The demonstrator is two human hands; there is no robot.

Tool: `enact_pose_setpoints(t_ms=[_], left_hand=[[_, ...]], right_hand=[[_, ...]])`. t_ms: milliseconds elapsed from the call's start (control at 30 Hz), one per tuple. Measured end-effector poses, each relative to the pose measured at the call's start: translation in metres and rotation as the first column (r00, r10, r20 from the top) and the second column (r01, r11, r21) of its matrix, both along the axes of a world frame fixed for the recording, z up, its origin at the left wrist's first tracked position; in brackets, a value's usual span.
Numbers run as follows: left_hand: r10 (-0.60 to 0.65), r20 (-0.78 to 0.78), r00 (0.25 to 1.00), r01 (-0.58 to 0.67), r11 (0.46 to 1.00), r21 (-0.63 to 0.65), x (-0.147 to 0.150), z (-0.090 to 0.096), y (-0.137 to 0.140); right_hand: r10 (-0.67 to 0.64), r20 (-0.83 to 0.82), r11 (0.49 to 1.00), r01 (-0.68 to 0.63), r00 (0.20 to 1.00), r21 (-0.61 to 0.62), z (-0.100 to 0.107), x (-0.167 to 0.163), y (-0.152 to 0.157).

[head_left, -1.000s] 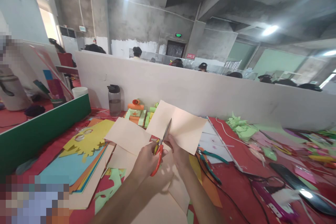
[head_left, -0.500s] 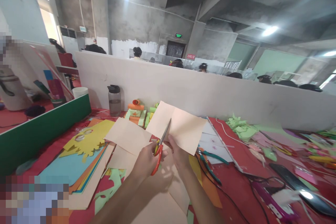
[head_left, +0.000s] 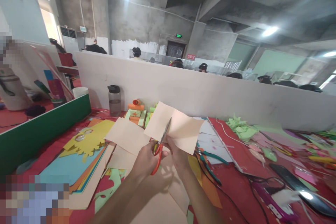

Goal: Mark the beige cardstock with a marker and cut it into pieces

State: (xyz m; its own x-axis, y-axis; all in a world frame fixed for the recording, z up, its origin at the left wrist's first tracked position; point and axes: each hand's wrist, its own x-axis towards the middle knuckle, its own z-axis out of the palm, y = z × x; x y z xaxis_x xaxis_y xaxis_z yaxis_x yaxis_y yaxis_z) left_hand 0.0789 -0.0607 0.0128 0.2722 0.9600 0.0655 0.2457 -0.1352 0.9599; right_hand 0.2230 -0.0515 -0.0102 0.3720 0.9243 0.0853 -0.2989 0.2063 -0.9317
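Note:
My left hand (head_left: 146, 158) is closed around the orange and yellow handles of a pair of scissors (head_left: 159, 159). The blades point up and away, lying across a pale peach sheet of paper (head_left: 185, 129) at a cut near its middle. At the sheet's lower edge, my right hand (head_left: 175, 151) pinches the paper close beside the scissors. More peach sheets lie beneath both arms, and another peach sheet (head_left: 126, 134) rests to the left of the cut one.
A yellow paper cutout (head_left: 90, 134) tops a stack of coloured sheets on the left. Teal-handled pliers (head_left: 214, 156), cables and a phone (head_left: 301, 189) lie to the right. A bottle (head_left: 114, 100) stands by the white partition (head_left: 196, 94); several people sit beyond it.
The held sheet has shifted slightly left and tilted a little, with my right hand moving along with it. The scissors stay nearly in place; their handles look slightly closer together.

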Motion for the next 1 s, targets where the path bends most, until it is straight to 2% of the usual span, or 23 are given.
enact_pose_setpoints(t_ms=[167,433,633,1000], left_hand=[[0.020,0.006,1.000,-0.020,1.000,0.007,0.0006,-0.0025,0.0019],[-0.047,0.070,0.996,0.051,0.997,-0.055,-0.0002,0.0009,-0.0008],[-0.001,0.040,0.999,0.001,1.000,-0.012,0.0010,-0.0009,0.0000],[0.016,0.040,0.999,-0.016,1.000,0.003,-0.0011,-0.0020,0.0014]], right_hand=[[-0.041,0.001,0.999,0.041,0.999,-0.025,-0.0018,-0.0012,-0.0006],[-0.036,-0.023,0.999,0.036,0.999,0.006,-0.0012,-0.0024,-0.0024],[-0.016,-0.041,0.999,0.018,0.999,0.031,0.0011,-0.0042,-0.0020],[0.024,0.080,1.000,-0.024,0.997,-0.008,0.0032,-0.0057,-0.0075]])
